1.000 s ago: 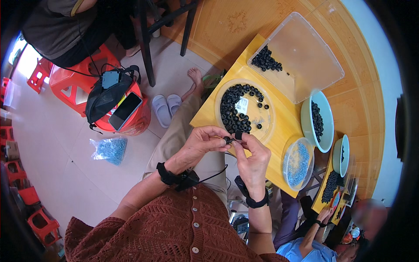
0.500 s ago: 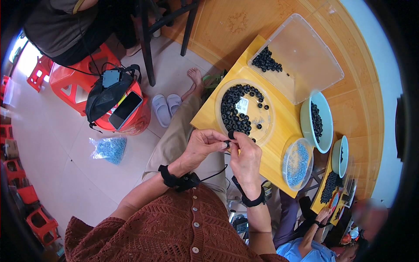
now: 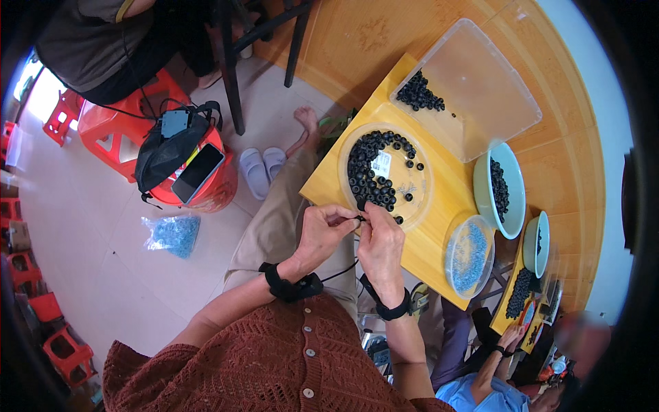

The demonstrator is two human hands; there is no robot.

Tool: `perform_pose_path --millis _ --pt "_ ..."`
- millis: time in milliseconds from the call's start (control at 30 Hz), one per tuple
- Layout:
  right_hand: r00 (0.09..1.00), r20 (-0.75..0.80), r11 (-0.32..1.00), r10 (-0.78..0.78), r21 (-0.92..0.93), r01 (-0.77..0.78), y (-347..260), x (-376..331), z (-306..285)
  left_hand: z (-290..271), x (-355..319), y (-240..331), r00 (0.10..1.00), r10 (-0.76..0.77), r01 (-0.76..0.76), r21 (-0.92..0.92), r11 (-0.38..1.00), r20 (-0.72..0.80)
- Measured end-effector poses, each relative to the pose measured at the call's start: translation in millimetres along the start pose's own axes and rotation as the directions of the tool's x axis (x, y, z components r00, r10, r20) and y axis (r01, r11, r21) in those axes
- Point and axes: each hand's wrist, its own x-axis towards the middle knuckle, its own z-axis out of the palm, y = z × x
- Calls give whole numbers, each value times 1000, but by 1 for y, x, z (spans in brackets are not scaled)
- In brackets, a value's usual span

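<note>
My left hand [image 3: 322,233] and my right hand [image 3: 382,244] meet at the near edge of a yellow wooden table [image 3: 439,237]. Both are closed in a pinch on a small black round part [image 3: 360,218], mostly covered by my fingers. Something black also shows at my right index fingertip; I cannot tell whether it is a cover or another part. Just beyond lies a clear round tray [image 3: 425,196] with many black round parts [image 3: 364,161], holes in their middles, and a white label [image 3: 381,165]. Right of it, a clear round dish [image 3: 489,257] holds tiny light-blue pieces [image 3: 470,261].
A clear rectangular bin [image 3: 491,89] with black parts stands at the far side. A pale green bowl [image 3: 482,192] of black parts is beside it. On the left floor are a red bucket [image 3: 218,196] bearing a phone, slippers [image 3: 254,172] and a bag of blue pieces [image 3: 173,235]. Another person works lower right.
My hands have shifted slightly and my fingertips have drawn closer together around the small black part, which is now more covered. The trays and bowls look unchanged.
</note>
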Motion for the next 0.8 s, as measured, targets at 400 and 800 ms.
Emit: perform_pose_path --millis 400,800 --pt "992 -118 999 33 44 -28 9 -13 25 7 1 1 993 -14 17 28 999 -114" --pt "990 -139 1000 0 5 1 12 -10 22 -6 12 -4 991 -36 46 -83 995 126"
